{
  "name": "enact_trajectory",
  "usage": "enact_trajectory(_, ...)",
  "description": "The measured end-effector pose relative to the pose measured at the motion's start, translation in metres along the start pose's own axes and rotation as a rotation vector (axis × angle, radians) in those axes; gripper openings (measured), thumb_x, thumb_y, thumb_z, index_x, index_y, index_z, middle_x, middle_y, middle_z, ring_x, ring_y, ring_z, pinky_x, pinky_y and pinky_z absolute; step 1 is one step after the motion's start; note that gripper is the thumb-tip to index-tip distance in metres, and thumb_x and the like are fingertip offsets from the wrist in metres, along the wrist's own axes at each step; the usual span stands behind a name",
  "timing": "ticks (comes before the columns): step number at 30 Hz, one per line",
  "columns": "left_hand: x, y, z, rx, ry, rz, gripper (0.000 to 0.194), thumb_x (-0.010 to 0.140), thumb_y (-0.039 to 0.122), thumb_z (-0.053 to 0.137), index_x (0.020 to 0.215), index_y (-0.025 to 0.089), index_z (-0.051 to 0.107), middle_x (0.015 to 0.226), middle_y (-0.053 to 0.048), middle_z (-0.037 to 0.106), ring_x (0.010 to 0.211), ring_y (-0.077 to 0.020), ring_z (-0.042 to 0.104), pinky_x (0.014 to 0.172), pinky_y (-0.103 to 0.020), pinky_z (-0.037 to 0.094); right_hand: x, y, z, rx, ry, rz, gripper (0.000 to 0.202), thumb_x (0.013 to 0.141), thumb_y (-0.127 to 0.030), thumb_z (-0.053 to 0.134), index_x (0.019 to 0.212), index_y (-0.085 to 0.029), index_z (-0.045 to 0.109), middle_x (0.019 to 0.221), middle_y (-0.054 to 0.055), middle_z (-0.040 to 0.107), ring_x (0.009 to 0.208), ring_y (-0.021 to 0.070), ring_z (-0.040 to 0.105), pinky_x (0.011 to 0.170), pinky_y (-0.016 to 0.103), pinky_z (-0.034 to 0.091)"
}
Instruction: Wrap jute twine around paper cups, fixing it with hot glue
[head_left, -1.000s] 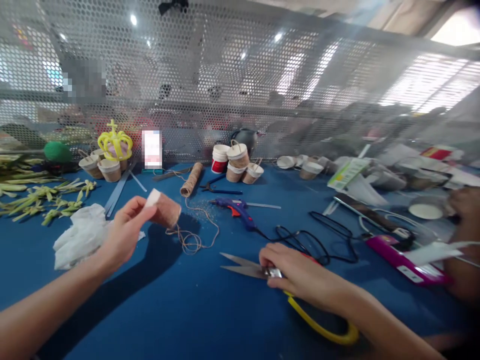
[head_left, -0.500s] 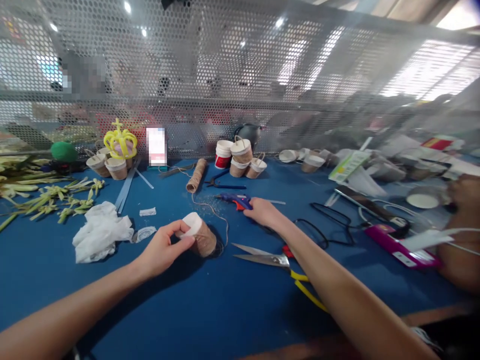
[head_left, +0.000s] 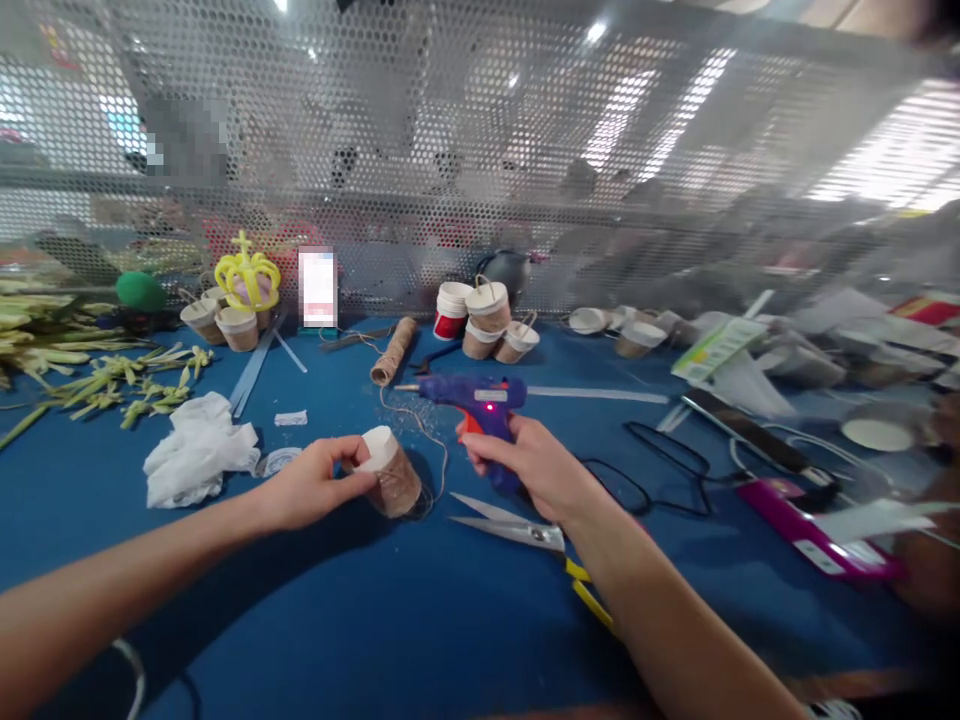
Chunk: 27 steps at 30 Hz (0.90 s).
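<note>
In the head view, the blue table (head_left: 420,620) is crowded: yellow-handled scissors (head_left: 517,525) lie with blades parted just below the right hand (head_left: 551,465), a crumpled white cloth (head_left: 199,455) sits left of the left hand (head_left: 311,480), and a twine roll (head_left: 394,352) rests beyond, its loose strand trailing toward the cup. Farther back are pale plant stems (head_left: 127,385), a yellow crown-shaped ornament (head_left: 247,278), a red-and-white cup (head_left: 452,310) and several stacked brown cups (head_left: 486,315); at right, a pink power strip (head_left: 817,530) and a black cable (head_left: 675,470). The brown cup (head_left: 394,480), with a white inside, is near the middle, tilted, its rim pinched between the left hand's thumb and fingers. The right hand is wrapped around the grip of a blue glue gun (head_left: 480,400), a red light glowing on its side, nozzle pointing left. The right forearm covers part of the scissors' handles; the cup's far side is hidden, and the clutter at far right is blurred.
</note>
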<state>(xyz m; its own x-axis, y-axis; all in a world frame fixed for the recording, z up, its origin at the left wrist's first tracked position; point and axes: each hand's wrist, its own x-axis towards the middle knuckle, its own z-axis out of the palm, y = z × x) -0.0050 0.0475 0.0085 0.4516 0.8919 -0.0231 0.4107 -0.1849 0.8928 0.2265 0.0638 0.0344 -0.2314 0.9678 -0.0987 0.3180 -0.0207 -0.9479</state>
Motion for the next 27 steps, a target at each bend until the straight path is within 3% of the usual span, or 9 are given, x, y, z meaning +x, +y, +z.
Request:
enact_trajectory(3, -0.002, -0.007, 0.007, -0.069, 0.071, -0.003, 0.018, 0.075, 0.032, 0.050, 0.066, 0.016, 0.046, 0.067, 0.001, 0.055, 0.068, -0.0135, 0.050, 0.066, -0.025, 0.038, -0.010, -0.001, 0.005, 0.090, -0.054, -0.060, 0.023, 0.070, -0.031, 0.059, 0.085, -0.014, 0.058, 0.067, 0.002, 0.059, 0.056, 0.0110, 0.053, 0.053, 0.025, 0.044)
enact_trajectory(7, -0.009, -0.018, 0.019, -0.257, 0.183, 0.012, 0.021, 0.078, 0.034, 0.050, 0.069, 0.016, 0.046, 0.067, 0.000, 0.054, 0.066, -0.0129, 0.049, 0.063, -0.025, 0.038, -0.024, -0.002, 0.011, 0.056, -0.156, -0.077, 0.018, 0.075, -0.031, 0.054, 0.084, -0.015, 0.058, 0.061, -0.001, 0.057, 0.046, 0.0081, 0.048, 0.043, 0.022, 0.042)
enact_trajectory(10, -0.014, -0.022, 0.023, -0.296, 0.204, 0.022, 0.021, 0.077, 0.033, 0.052, 0.068, 0.015, 0.048, 0.067, -0.001, 0.055, 0.065, -0.0127, 0.048, 0.063, -0.025, 0.037, -0.031, 0.002, 0.013, -0.082, -0.125, -0.071, 0.019, 0.076, -0.035, 0.053, 0.077, -0.016, 0.056, 0.053, -0.003, 0.053, 0.041, 0.0083, 0.046, 0.039, 0.022, 0.042)
enact_trajectory(14, -0.015, -0.021, 0.023, -0.308, 0.229, 0.025, 0.019, 0.077, 0.032, 0.053, 0.069, 0.015, 0.048, 0.068, -0.001, 0.056, 0.066, -0.0126, 0.048, 0.064, -0.024, 0.036, -0.035, 0.006, 0.016, -0.343, -0.064, -0.243, 0.018, 0.078, -0.034, 0.050, 0.072, -0.020, 0.059, 0.043, -0.004, 0.049, 0.039, 0.0111, 0.049, 0.039, 0.023, 0.042)
enact_trajectory(17, -0.015, -0.020, 0.022, -0.285, 0.273, 0.031, 0.018, 0.078, 0.031, 0.053, 0.069, 0.015, 0.049, 0.067, 0.000, 0.055, 0.064, -0.0114, 0.047, 0.062, -0.023, 0.036, -0.036, 0.007, 0.020, -0.458, -0.033, -0.332, 0.018, 0.078, -0.034, 0.049, 0.077, -0.023, 0.062, 0.044, -0.003, 0.053, 0.044, 0.0146, 0.055, 0.041, 0.024, 0.043)
enact_trajectory(27, -0.013, -0.024, 0.021, -0.244, 0.295, 0.011, 0.019, 0.076, 0.031, 0.054, 0.069, 0.015, 0.048, 0.065, 0.001, 0.052, 0.061, -0.0107, 0.045, 0.060, -0.023, 0.034, -0.032, 0.009, 0.024, -0.581, 0.032, -0.370, 0.021, 0.076, -0.038, 0.050, 0.073, -0.023, 0.064, 0.072, 0.005, 0.067, 0.077, 0.0240, 0.063, 0.061, 0.032, 0.049)
